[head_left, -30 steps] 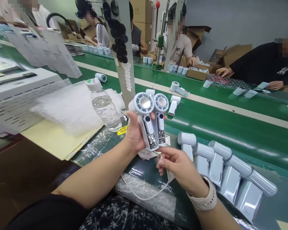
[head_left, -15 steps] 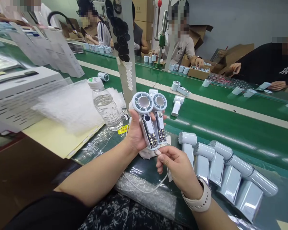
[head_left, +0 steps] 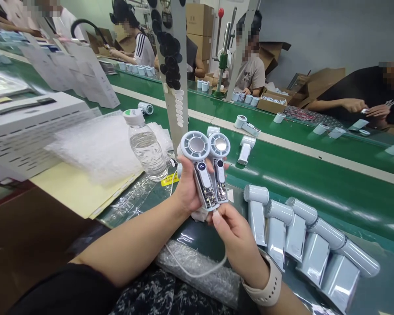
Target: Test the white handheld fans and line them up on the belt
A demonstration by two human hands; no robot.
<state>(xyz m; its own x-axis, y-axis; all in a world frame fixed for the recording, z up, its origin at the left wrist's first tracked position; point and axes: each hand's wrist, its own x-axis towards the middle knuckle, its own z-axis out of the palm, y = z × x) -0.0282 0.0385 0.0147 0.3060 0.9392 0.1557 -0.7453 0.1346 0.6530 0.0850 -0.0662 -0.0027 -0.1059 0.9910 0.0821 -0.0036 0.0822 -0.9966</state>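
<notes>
My left hand is wrapped round two pale-blue handheld fans, a nearer fan and a second fan beside it. Their round heads point up, and the open handle fronts show circuit boards. Lit marks show on the nearer fan's small round black display. My right hand pinches the plug end of a white cable against the bottom of the nearer handle. Fingers partly cover the plug, so I cannot tell how far in it sits. Several fan bodies lie face down to the right of my right hand.
A water bottle stands left of the fans by a stack of clear plastic bags. Behind it rises a metal post. Loose fans lie on the green conveyor belt. Co-workers sit across it.
My right hand has brought the cable's plug up to the nearer fan's base. That fan's display now shows lit marks. The view has shifted slightly.
</notes>
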